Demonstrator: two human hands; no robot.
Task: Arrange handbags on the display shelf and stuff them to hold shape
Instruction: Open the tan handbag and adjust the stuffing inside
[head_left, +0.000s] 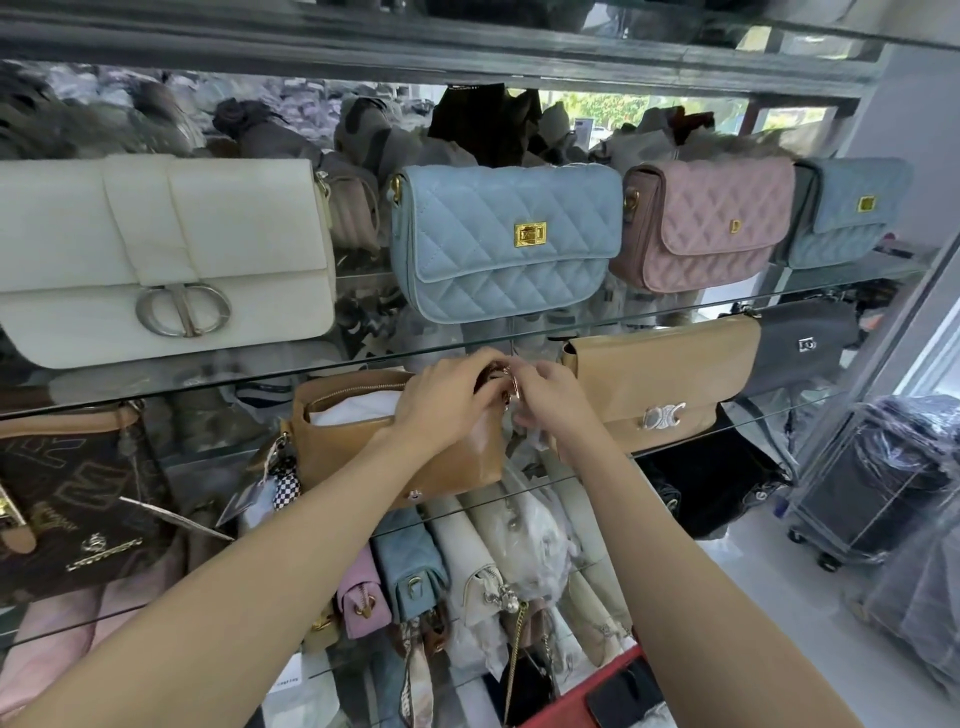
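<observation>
A tan leather handbag (363, 452) stands on the middle glass shelf (779, 415), its top open with white stuffing paper (353, 408) showing inside. My left hand (447, 395) grips the bag's right upper corner. My right hand (550, 400) meets it there, fingers pinched on a small metal clasp or strap ring (511, 387) at that corner. A checkered charm and tags (283, 486) hang from the bag's left end.
On the upper glass shelf (363, 358) stand a white bag (166, 260), a blue quilted bag (498, 239), a pink quilted bag (706, 218) and another blue one (852, 208). A tan flap bag (660, 374) is right of my hands, a brown monogram bag (67, 499) left. Several bags lie below.
</observation>
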